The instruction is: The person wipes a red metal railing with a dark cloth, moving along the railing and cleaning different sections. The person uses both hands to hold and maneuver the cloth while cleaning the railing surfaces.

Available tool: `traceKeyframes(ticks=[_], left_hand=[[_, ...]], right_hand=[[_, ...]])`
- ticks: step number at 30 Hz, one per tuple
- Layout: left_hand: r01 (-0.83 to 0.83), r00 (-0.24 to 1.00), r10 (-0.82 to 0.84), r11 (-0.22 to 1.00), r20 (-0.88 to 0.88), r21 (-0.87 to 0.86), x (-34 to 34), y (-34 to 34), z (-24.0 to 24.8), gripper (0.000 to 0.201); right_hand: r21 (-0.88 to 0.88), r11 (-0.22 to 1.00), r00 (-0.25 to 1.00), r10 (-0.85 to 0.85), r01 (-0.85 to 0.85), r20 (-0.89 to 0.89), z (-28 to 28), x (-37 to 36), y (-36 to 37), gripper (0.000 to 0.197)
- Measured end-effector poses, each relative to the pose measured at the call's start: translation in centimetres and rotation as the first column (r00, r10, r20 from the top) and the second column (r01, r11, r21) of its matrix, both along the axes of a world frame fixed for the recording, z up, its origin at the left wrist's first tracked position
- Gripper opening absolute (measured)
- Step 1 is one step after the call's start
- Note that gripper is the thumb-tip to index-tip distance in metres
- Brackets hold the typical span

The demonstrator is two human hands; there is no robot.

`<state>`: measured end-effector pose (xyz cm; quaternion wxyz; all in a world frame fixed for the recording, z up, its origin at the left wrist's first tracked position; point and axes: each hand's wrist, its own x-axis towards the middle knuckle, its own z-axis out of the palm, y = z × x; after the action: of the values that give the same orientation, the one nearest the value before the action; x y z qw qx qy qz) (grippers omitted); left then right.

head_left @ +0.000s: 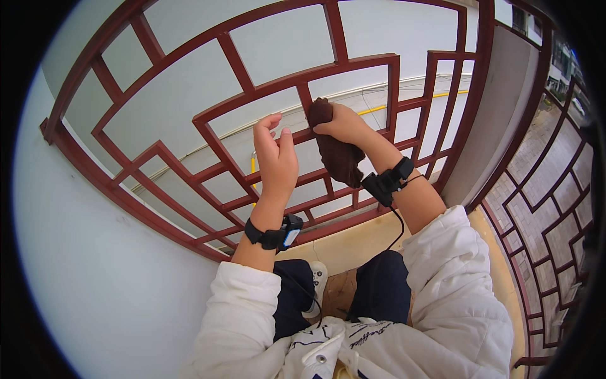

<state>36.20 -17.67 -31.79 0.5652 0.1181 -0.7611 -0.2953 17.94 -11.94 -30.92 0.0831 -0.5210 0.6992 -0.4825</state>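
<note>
A dark brown cloth [339,159] is bunched in my right hand [348,124], with its fingers wrapped round it. The cloth lies against a bar of the dark red metal lattice railing [252,95], where an upright meets a crossbar, and its lower part hangs down toward my wrist. To the left of it my left hand [276,158] is raised in front of the railing, with nothing in it. Its fingers bend loosely and the thumb stands apart from them. Whether its fingertips touch a bar I cannot tell.
Black strapped devices [281,235] sit on both wrists, with cables trailing from them. A pale wall [95,208] rises close on my left. Behind the railing run a yellow pipe [442,95] and thin cables. More lattice railing [536,252] bounds the right, above a paved ground.
</note>
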Motion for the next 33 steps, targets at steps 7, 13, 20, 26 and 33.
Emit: traceKeyframes(ticks=[7,13,20,26,33], left_hand=[[0.091,0.987,-0.085,0.995,-0.139,0.033,-4.8,-1.9,1.2,0.019],[0.035,0.996,-0.032,0.999,-0.078,0.035,-5.4,-1.1,-1.6,0.015],[-0.089,0.996,0.082,0.98,-0.042,-0.177,-5.5,0.1,-4.2,0.026],[-0.149,0.986,0.168,0.904,0.012,-0.401,-6.2,-0.7,-4.4,0.029],[-0.126,0.989,0.145,0.917,0.024,-0.378,-6.3,-1.1,-4.6,0.031]], right_hand=[[-0.493,0.87,0.77,0.324,-0.014,0.549,2.3,2.9,-1.6,0.038],[-0.287,0.956,0.952,0.042,0.05,0.304,1.9,1.5,-2.7,0.042],[-0.162,0.923,0.809,-0.385,0.35,-0.444,-3.9,2.7,0.2,0.038],[-0.358,0.868,0.311,-0.466,0.346,-0.829,-4.6,0.3,2.4,0.034],[-0.366,0.895,0.477,-0.445,0.254,-0.757,-4.5,2.4,2.3,0.043]])
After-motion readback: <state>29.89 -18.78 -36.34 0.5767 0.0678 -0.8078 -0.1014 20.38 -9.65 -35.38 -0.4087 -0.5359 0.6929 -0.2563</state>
